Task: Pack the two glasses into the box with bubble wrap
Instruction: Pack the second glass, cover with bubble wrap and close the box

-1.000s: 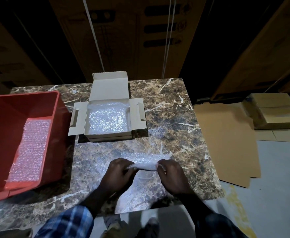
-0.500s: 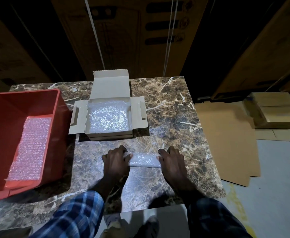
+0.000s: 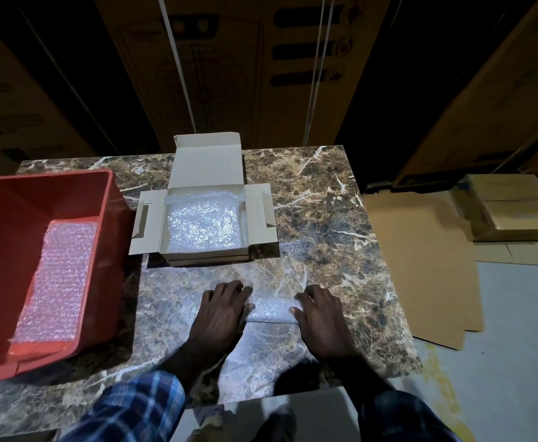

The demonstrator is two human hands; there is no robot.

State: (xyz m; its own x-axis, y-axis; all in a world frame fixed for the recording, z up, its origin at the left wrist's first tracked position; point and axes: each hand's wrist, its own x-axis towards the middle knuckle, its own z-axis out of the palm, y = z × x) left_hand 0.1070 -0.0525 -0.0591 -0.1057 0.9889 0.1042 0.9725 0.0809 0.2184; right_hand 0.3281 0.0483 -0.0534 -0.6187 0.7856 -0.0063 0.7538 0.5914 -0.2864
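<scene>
Bubble-wrapped roll [image 3: 272, 309] farther from the person than before, left hand [image 3: 221, 314] and right hand [image 3: 322, 317] flat-fingered, pressing its ends

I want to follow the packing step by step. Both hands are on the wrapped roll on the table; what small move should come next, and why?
Probably roll the roll onward, toward the box. Both hands, left and right, press its ends with flat fingers, and loose bubble wrap lies ahead of it on the table, so the wrapping seems unfinished.

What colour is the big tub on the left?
The tub is red, seen in the head view.
</scene>
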